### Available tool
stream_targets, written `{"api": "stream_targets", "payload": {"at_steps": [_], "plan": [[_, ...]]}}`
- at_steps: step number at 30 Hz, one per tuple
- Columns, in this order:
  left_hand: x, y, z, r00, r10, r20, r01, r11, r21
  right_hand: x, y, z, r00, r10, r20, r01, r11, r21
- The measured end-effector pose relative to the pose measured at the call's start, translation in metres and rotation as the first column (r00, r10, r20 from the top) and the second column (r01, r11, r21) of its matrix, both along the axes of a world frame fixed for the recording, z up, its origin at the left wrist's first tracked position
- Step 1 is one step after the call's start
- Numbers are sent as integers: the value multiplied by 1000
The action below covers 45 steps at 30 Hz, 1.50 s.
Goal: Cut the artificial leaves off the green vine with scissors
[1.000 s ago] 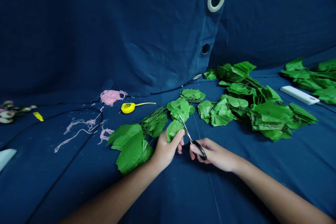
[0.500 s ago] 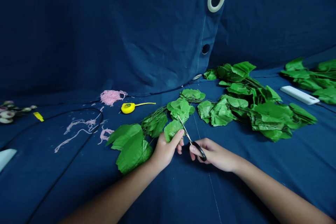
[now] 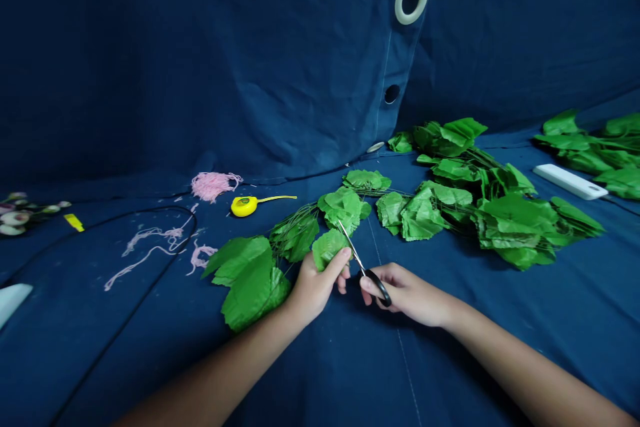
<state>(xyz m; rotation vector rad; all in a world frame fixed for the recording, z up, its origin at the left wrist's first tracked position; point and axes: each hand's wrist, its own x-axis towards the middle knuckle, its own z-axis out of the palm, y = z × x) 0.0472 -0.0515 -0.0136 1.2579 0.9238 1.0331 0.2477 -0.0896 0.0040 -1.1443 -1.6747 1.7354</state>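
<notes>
Between thumb and fingers, my left hand pinches a green artificial leaf. My right hand grips black-handled scissors, whose blades point up and left beside the held leaf. Whether the blades touch the leaf I cannot tell. Beyond my left hand lies a leafy strand of the same green leaves, with more large leaves to its left. A thick heap of leaf garland spreads to the right, past my right hand.
Further left are a yellow tape measure, a bundle of pink yarn and loose pink strands. A black cable curves over the blue cloth. A white power strip rests at right, near more leaves.
</notes>
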Motion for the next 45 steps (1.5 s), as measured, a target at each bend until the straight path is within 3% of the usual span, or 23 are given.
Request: {"api": "stream_targets", "payload": {"at_steps": [21, 31, 45], "plan": [[-3, 3, 2, 996, -84, 27, 85, 996, -30, -1, 1, -4, 1000, -13, -20, 13, 1000, -8], [-1, 3, 4, 999, 51, -3, -51, 994, -93, -1, 1, -5, 1000, -24, 3, 24, 1000, -16], [-2, 1, 7, 994, 45, -103, -46, 999, -12, 1, 1, -6, 999, -15, 31, 15, 1000, -19]]}}
